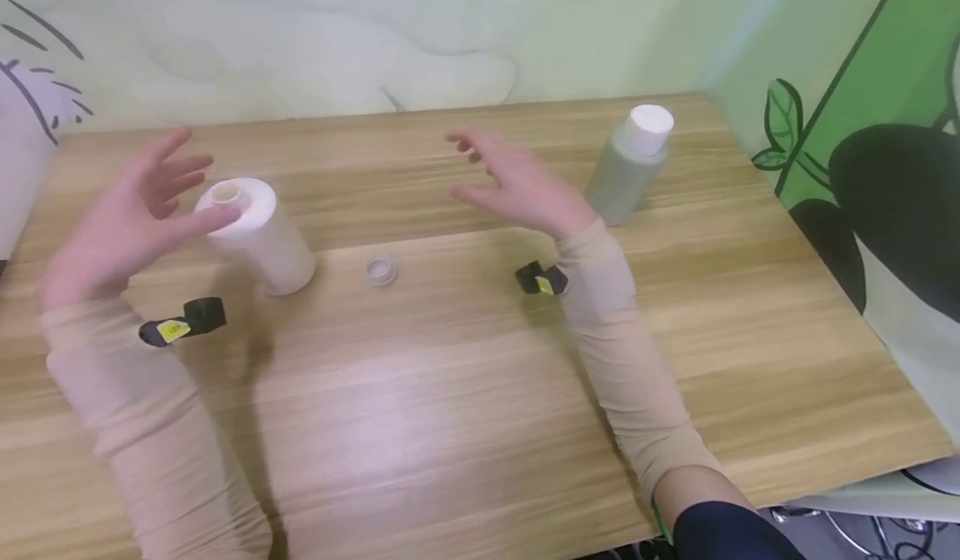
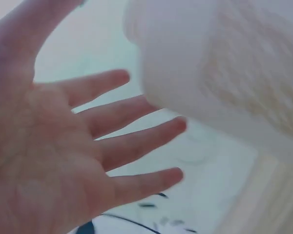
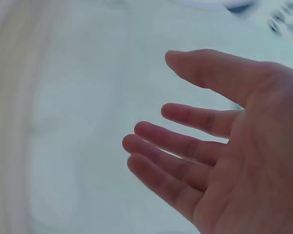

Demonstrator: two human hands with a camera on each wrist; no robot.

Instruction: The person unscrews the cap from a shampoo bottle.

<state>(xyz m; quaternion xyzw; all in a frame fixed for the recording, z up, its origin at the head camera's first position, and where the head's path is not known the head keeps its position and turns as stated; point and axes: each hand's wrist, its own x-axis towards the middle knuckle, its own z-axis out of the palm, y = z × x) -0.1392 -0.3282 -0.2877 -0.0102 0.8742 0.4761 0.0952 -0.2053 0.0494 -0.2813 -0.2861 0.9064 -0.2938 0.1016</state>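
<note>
A white bottle with an uncovered neck (image 1: 262,243) stands on the left part of the table. Beside it, my left hand (image 1: 138,214) is raised with its fingers spread and the thumb reaching across near the bottle's mouth; whether it touches cannot be told. In the left wrist view the palm (image 2: 49,146) faces the blurred white bottle (image 2: 185,63), with nothing gripped. My right hand (image 1: 525,185) hovers over the table's middle, fingers loosely extended, and holds nothing; its palm (image 3: 254,161) shows in the right wrist view. A small round cap (image 1: 381,271) lies between the hands.
A grey-green bottle with a white cap (image 1: 630,164) stands at the back right, behind my right wrist. The wooden table (image 1: 450,460) meets a painted wall (image 1: 337,43) at its far edge. A dark chair (image 1: 896,202) is off to the right.
</note>
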